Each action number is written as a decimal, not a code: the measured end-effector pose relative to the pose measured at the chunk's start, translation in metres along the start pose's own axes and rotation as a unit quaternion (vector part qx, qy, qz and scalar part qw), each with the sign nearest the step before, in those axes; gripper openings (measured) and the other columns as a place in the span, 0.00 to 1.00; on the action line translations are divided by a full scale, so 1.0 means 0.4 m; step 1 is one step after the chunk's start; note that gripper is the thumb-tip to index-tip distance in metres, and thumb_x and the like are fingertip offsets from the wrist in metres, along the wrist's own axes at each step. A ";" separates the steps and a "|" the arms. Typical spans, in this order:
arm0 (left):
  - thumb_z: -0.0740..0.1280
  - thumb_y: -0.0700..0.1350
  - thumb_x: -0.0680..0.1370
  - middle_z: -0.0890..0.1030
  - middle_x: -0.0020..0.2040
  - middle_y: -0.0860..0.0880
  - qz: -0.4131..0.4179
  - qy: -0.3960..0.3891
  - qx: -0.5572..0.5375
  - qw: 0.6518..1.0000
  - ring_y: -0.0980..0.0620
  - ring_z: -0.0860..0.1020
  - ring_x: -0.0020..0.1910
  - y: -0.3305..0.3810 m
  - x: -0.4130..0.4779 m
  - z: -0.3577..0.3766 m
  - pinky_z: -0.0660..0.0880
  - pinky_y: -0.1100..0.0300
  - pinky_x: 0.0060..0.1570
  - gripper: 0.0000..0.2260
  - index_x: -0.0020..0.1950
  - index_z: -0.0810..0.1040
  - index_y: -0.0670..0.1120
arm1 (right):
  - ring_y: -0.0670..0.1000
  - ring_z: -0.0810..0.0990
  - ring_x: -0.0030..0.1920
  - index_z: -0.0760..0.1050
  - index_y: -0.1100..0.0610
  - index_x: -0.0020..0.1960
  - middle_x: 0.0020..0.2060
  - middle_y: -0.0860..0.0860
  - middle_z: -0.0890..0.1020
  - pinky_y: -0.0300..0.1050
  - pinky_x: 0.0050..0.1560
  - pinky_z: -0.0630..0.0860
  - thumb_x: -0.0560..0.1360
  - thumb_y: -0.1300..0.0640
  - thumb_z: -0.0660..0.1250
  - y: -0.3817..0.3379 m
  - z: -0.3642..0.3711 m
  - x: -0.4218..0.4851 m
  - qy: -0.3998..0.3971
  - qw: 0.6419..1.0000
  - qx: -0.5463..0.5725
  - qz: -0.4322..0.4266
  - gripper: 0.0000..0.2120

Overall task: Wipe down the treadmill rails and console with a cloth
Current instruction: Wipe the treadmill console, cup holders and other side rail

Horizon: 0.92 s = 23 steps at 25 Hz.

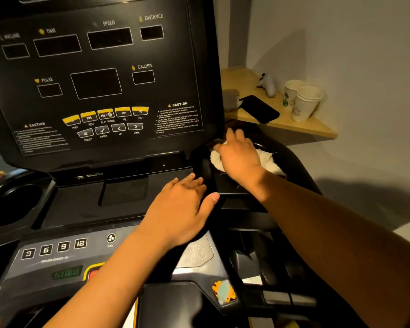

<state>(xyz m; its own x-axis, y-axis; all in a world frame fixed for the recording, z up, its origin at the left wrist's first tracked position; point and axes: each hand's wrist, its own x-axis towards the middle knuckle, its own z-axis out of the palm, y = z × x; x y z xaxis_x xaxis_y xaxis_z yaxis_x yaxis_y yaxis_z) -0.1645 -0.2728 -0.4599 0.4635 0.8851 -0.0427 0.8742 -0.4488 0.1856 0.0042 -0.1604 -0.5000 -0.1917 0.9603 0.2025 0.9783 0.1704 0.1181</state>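
Cloth (270, 165) lay pressed under the flat right hand (240, 157) in a pocket right of the console (175, 55); the left hand (182, 209) rested open below it, apparently bracing.

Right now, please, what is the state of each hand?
Left hand: open, fingers flat on the console tray.
Right hand: open, pressing the white cloth down in the right cup holder.

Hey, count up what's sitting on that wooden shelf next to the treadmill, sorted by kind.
Paper cups: 2
Black phone: 1
White game controller: 1
Grey object, kind unclear: 1
Total: 5
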 end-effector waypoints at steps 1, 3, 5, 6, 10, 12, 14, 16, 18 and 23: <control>0.41 0.64 0.77 0.69 0.74 0.49 -0.001 -0.005 0.003 1.000 0.55 0.59 0.77 -0.001 0.000 -0.002 0.57 0.51 0.75 0.34 0.71 0.72 0.47 | 0.63 0.66 0.63 0.74 0.49 0.65 0.63 0.58 0.68 0.55 0.55 0.70 0.77 0.59 0.60 0.025 -0.006 -0.011 0.002 1.000 -0.008 0.003 0.18; 0.43 0.62 0.77 0.69 0.74 0.50 -0.004 -0.014 0.001 1.000 0.55 0.59 0.76 -0.003 0.001 -0.012 0.56 0.51 0.75 0.32 0.71 0.73 0.48 | 0.63 0.68 0.62 0.74 0.51 0.65 0.62 0.59 0.69 0.54 0.54 0.71 0.76 0.57 0.61 0.105 -0.012 -0.036 -0.020 0.998 0.000 0.053 0.18; 0.44 0.61 0.80 0.72 0.72 0.50 -0.004 -0.009 -0.005 1.000 0.55 0.60 0.76 -0.002 0.005 -0.014 0.57 0.51 0.75 0.30 0.68 0.75 0.47 | 0.62 0.71 0.63 0.73 0.53 0.66 0.63 0.60 0.71 0.53 0.56 0.72 0.76 0.53 0.62 0.192 -0.038 -0.062 -0.063 0.987 0.041 0.142 0.19; 0.45 0.61 0.81 0.74 0.71 0.49 -0.005 -0.002 -0.006 1.000 0.55 0.61 0.75 0.000 0.007 -0.012 0.58 0.52 0.74 0.29 0.66 0.77 0.47 | 0.61 0.73 0.62 0.74 0.52 0.66 0.62 0.60 0.73 0.52 0.56 0.73 0.75 0.50 0.62 0.228 -0.046 -0.077 -0.084 0.979 0.060 0.173 0.20; 0.48 0.61 0.78 0.78 0.65 0.49 0.020 0.049 -0.002 0.999 0.52 0.67 0.73 0.013 0.023 -0.008 0.63 0.57 0.69 0.27 0.62 0.79 0.48 | 0.59 0.78 0.51 0.76 0.53 0.59 0.52 0.57 0.79 0.46 0.47 0.70 0.75 0.46 0.60 0.326 -0.030 -0.192 -0.102 0.956 0.123 0.246 0.17; 0.52 0.59 0.80 0.72 0.72 0.50 0.067 0.043 -0.016 0.997 0.52 0.64 0.74 0.032 0.040 -0.006 0.63 0.58 0.69 0.24 0.69 0.74 0.49 | 0.57 0.76 0.42 0.74 0.56 0.58 0.44 0.56 0.76 0.46 0.41 0.69 0.77 0.45 0.57 0.329 -0.012 -0.288 -0.063 0.964 0.078 0.246 0.19; 0.54 0.58 0.82 0.64 0.77 0.50 0.117 -0.016 -0.011 0.993 0.52 0.58 0.77 0.070 0.062 0.005 0.59 0.57 0.73 0.24 0.75 0.67 0.49 | 0.56 0.73 0.44 0.67 0.56 0.65 0.47 0.56 0.73 0.48 0.39 0.71 0.77 0.46 0.58 0.287 -0.016 -0.359 -0.030 0.981 0.065 0.183 0.21; 0.53 0.57 0.82 0.58 0.79 0.49 0.140 -0.074 0.017 0.987 0.51 0.53 0.78 0.105 0.084 0.023 0.53 0.55 0.76 0.25 0.78 0.60 0.49 | 0.58 0.74 0.52 0.62 0.54 0.70 0.57 0.56 0.72 0.52 0.45 0.76 0.76 0.50 0.61 0.266 -0.002 -0.359 -0.022 0.991 0.083 0.104 0.24; 0.51 0.58 0.83 0.53 0.80 0.47 0.126 -0.119 0.034 0.984 0.48 0.49 0.79 0.116 0.092 0.040 0.49 0.52 0.77 0.26 0.79 0.54 0.51 | 0.60 0.75 0.55 0.64 0.55 0.70 0.61 0.58 0.73 0.55 0.50 0.77 0.75 0.53 0.62 0.290 0.018 -0.293 -0.015 0.991 0.111 0.077 0.24; 0.47 0.64 0.80 0.40 0.80 0.47 0.082 -0.214 0.086 0.970 0.41 0.38 0.78 0.129 0.083 0.054 0.39 0.47 0.76 0.31 0.78 0.38 0.57 | 0.64 0.69 0.64 0.65 0.54 0.73 0.69 0.60 0.67 0.57 0.62 0.70 0.76 0.48 0.59 0.286 0.064 -0.069 -0.039 0.989 0.106 0.098 0.26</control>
<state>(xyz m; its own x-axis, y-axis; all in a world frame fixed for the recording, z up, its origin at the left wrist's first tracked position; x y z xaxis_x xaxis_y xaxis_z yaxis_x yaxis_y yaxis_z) -0.1008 -0.2695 -0.4729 0.5836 0.6843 -0.4372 0.7781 -0.6253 0.0600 0.1232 -0.1617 -0.5168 0.0014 0.9922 0.1249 0.9922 0.0142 -0.1237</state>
